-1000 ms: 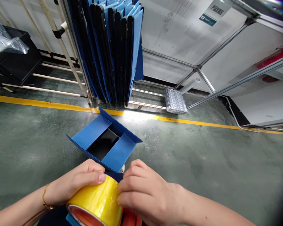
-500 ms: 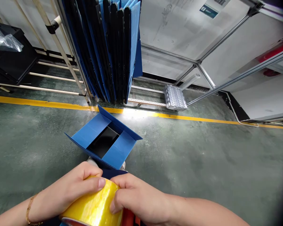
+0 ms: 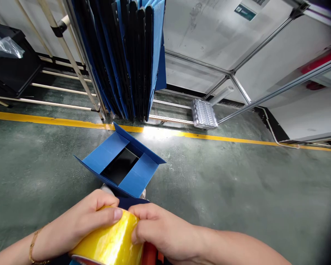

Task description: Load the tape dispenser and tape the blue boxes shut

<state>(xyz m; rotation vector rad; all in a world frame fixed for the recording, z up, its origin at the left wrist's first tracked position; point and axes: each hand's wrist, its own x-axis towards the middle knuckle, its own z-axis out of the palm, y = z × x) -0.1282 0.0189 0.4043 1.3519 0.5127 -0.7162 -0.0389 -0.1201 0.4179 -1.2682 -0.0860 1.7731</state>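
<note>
Yellow tape roll point(image 3: 110, 241) sits low in the head view, gripped between both hands: the left hand point(image 3: 82, 224) wraps its top with the thumb pressed on, and the right hand point(image 3: 160, 232) pinches at the film's surface. Picking the loose end cleanly likely needs a fingernail along the seam while the left steadies the roll. Just beyond the hands, a blue box point(image 3: 118, 165) lies on the floor point(image 3: 237, 191) with its flaps spread.

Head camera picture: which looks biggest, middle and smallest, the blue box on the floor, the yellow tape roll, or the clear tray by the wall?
1. blue box
2. yellow tape roll, though it's nearest the camera and partly hidden by hands, so unsure
3. clear tray, farthest away
</note>
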